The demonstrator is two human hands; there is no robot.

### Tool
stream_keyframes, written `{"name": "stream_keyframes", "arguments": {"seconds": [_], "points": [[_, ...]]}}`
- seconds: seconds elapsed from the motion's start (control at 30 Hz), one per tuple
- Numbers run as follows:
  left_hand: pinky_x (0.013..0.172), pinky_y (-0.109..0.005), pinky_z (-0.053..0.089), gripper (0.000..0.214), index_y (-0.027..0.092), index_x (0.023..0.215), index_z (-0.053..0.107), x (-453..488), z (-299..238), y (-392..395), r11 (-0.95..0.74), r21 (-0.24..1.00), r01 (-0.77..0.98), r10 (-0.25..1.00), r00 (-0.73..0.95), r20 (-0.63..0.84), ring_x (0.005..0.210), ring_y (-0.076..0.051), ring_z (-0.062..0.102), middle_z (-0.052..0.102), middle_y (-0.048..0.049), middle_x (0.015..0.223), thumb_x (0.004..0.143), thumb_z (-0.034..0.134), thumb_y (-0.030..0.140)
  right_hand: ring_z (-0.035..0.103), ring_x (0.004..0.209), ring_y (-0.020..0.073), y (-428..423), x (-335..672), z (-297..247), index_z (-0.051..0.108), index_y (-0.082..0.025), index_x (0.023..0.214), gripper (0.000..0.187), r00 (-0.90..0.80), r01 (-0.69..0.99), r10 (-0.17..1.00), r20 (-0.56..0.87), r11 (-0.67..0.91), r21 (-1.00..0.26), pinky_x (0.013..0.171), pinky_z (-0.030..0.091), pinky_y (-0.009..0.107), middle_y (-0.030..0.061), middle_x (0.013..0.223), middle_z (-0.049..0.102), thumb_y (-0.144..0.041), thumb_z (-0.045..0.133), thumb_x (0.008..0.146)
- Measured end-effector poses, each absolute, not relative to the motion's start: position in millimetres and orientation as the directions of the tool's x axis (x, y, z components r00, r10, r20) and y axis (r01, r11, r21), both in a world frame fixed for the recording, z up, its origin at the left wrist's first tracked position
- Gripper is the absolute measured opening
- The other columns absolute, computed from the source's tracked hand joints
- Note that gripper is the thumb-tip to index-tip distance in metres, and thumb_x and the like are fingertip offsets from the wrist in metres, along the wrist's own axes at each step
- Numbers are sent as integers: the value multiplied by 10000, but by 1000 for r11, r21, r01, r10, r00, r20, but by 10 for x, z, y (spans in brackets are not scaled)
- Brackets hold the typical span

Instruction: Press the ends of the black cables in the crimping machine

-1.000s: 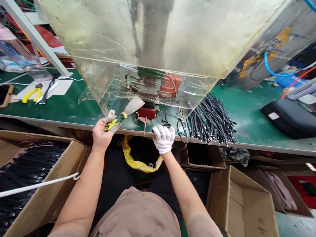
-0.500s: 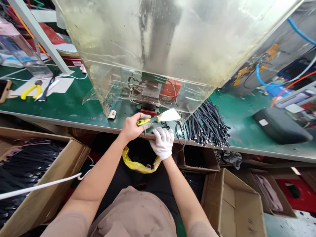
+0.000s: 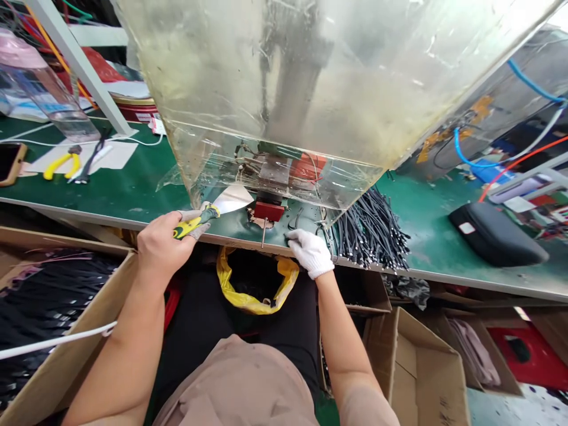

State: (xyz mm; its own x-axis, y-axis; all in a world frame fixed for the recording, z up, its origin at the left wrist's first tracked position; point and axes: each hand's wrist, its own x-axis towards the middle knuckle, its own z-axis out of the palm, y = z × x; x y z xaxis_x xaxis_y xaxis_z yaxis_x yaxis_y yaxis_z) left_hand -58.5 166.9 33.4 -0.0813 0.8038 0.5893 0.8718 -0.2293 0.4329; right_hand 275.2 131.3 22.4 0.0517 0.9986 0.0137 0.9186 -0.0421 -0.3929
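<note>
The left hand [image 3: 162, 239] grips a scraper [image 3: 231, 199] by its yellow-and-black handle, the steel blade over the green bench [image 3: 119, 189] and just below the clear acrylic guard [image 3: 275, 77]. The gloved right hand [image 3: 309, 253] lies apart and open at the bench edge, near a red block [image 3: 268, 210] and a metal pin [image 3: 263, 232]. Black cables [image 3: 373, 231] lie heaped to its right; yellow pliers [image 3: 62, 164] rest on white paper [image 3: 102, 155] at far left. Below the bench, a yellow bag [image 3: 252, 302] sits between cardboard boxes [image 3: 417, 373].
</note>
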Motion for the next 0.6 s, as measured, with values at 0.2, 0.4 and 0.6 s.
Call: {"name": "stream_keyframes", "arguments": {"seconds": [0.2,0.4,0.6], "points": [[768,-383,531,184,181,923,748,-695,449,1810,-475,85,876,669,296,681,895,-286,748,829,-111,1028,872,572,171,705,1128,225,1016,2294,193,731,-291,1263,323,-240,849,955,-173,120,-514,1003,517,340,28,1205,762,-331,638,956],[723,-366,470,300,233,852,774,-558,635,2054,-601,-67,796,564,483,669,863,-239,758,837,-40,938,897,507,105,711,1145,246,900,2250,420,723,-251,1283,343,-186,879,953,-240,52,-473,1004,530,359,57,1222,760,-282,631,954],[861,-382,444,362,258,824,751,-396,862,2331,-688,-126,714,508,599,619,925,-206,721,812,2,945,969,443,138,674,1166,225,1051,2522,507,731,-252,1208,280,75,909,979,189,11,-416,1029,517,345,66,1280,721,-313,568,988]]}}
